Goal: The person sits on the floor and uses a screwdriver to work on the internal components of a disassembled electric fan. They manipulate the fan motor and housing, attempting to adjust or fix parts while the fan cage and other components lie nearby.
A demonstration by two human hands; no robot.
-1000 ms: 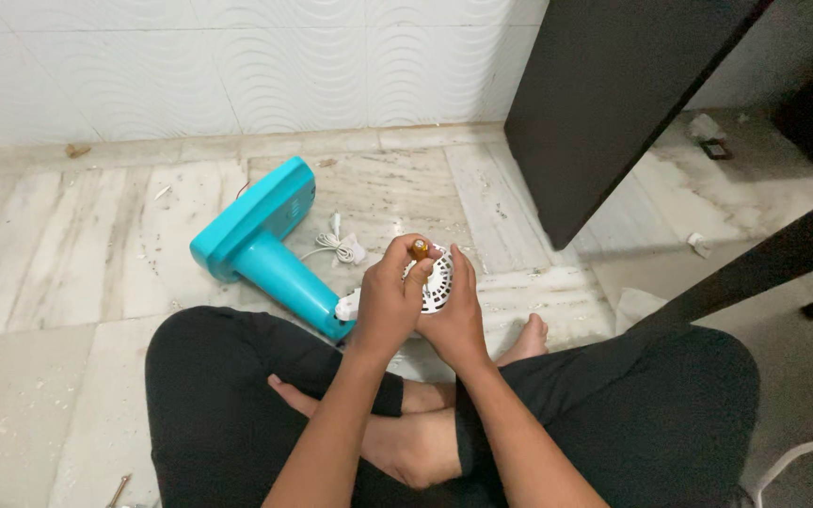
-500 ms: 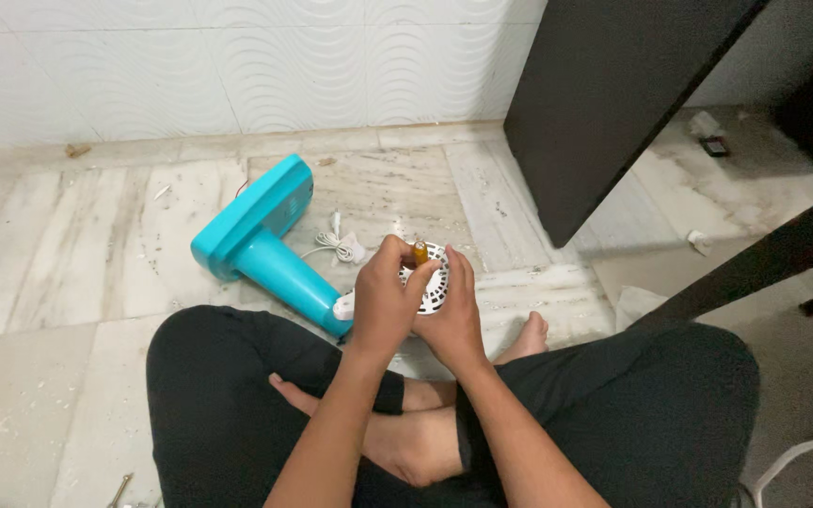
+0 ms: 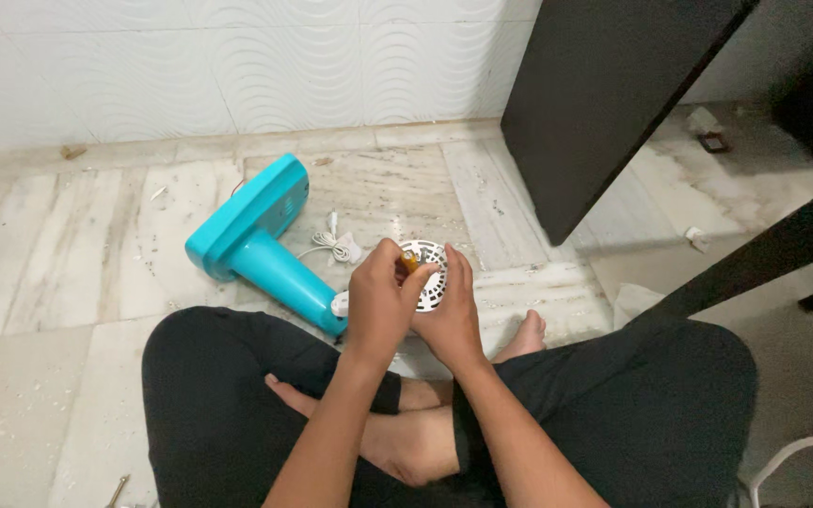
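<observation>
I sit cross-legged on a marble floor. Both hands are raised over my lap around a round white slotted plastic part [image 3: 432,279]. My right hand [image 3: 451,320] cups it from the right and below. My left hand [image 3: 378,301] closes over its left side, and its fingers pinch a small orange piece [image 3: 409,264] against the part; what that piece is stays unclear. A teal fan stand with a flat base [image 3: 258,240] lies on its side on the floor just left of my hands, its neck reaching under my left wrist.
A coiled white cord [image 3: 333,246] lies beside the teal stand. A tall dark cabinet panel [image 3: 604,103] stands at the right, with a dark furniture leg [image 3: 764,254] nearer. White tiled wall behind. Grit on the floor; a small metal tool [image 3: 117,489] at bottom left.
Both hands stay on the white part in nearly the same spot; only slight finger movement shows.
</observation>
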